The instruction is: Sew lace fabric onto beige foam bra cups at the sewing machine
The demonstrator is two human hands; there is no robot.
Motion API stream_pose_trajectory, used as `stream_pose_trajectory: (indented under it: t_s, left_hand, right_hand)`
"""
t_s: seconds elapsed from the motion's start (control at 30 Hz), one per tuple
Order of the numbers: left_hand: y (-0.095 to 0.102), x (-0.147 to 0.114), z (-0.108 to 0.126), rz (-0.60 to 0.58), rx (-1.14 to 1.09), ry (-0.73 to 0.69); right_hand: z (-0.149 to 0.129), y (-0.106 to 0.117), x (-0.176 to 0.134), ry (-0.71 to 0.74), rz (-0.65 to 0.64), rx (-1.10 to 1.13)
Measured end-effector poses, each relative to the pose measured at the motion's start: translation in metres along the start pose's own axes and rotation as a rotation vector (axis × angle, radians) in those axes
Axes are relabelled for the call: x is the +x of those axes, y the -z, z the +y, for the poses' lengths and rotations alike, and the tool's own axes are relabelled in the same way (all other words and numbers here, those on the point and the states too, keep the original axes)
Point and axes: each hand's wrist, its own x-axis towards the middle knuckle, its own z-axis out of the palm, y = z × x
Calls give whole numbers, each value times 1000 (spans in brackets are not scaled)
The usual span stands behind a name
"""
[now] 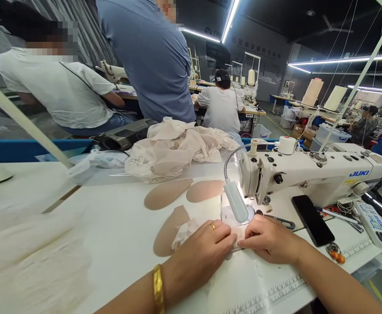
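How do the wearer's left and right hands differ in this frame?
The left hand wears a gold ring, with a gold bracelet at its wrist; the right hand shows no jewellery. The left hand's fingers point rightward, the right hand's leftward. The left hand is nearer the tan pieces, the right hand nearer the black phone. Both are ungloved, their fingertips at the pale fabric.

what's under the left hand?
Pale lace fabric shows along the far edge of the left hand, overlapping a tan piece. Whatever lies beneath the palm is covered.
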Motion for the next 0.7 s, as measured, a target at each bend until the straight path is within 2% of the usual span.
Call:
stream_pose_trajectory:
  t_s: [0.17,0.33,0.4,0.7]
  left_hand:
    - [-7,1,-1,17,28,-49]
    - [-21,-5,-8,115,-41,-55]
    - [-24,-5,-11,116,-74,-45]
    - [-20,15,-25,121,-115,-98]
  right_hand:
    - [0,0,-2,6,9,16]
    - [0,1,-1,0,24,28]
    - [0,0,-1,-25,36,16]
    - [7,-13,0,-172,56,-130]
